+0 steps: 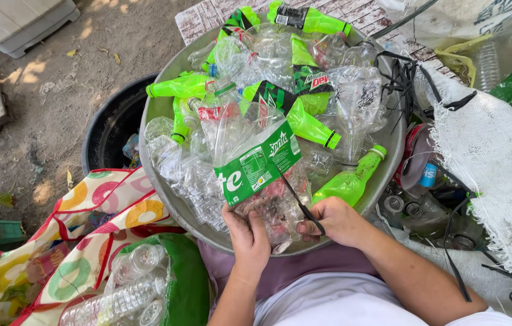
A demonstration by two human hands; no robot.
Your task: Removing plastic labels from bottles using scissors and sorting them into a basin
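Note:
My left hand (247,236) grips the lower end of a crushed clear plastic bottle (255,158) with a green label (257,163) that hangs half loose. My right hand (336,221) holds a thin dark blade (296,195), whose tip reaches up under the label's lower edge. Both hands rest at the near rim of a big round metal basin (160,108) heaped with crushed clear and bright green bottles (309,125).
A black tub (108,130) stands left of the basin. A patterned bag (96,241) with clear bottles (124,288) lies at lower left. A white mesh sack (497,163) and more bottles (425,199) sit to the right. Dirt ground lies beyond.

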